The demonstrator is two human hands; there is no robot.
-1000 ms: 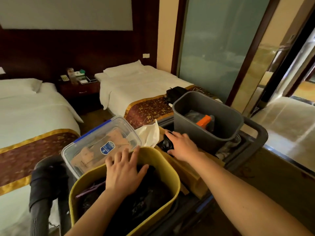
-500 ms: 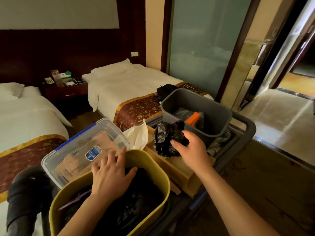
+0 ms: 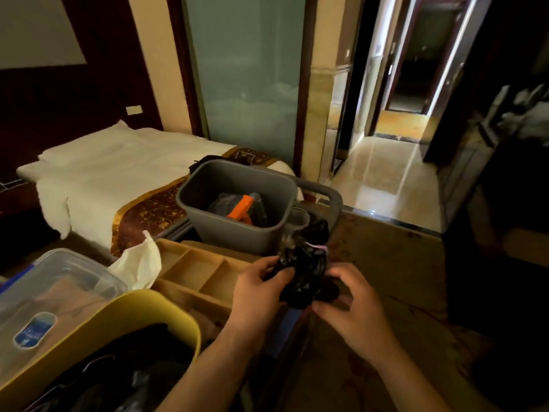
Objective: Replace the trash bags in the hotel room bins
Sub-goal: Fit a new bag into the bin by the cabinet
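Both the left hand (image 3: 261,288) and right hand (image 3: 353,304) grip a crumpled black trash bag (image 3: 306,275) beside the grey bin (image 3: 237,200).

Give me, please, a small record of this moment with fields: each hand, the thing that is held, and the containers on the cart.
left hand: pinches the bunched black trash bag from its left side
right hand: fingers curled on the same bag, from the right
bag position: held up between both hands, nearer the camera than the grey bin
grey bin: upright, open, with an orange item and dark things inside
yellow bin: at near left, black liner inside
clear lidded box: lid on, beside the yellow bin
wooden divided tray: between the two bins
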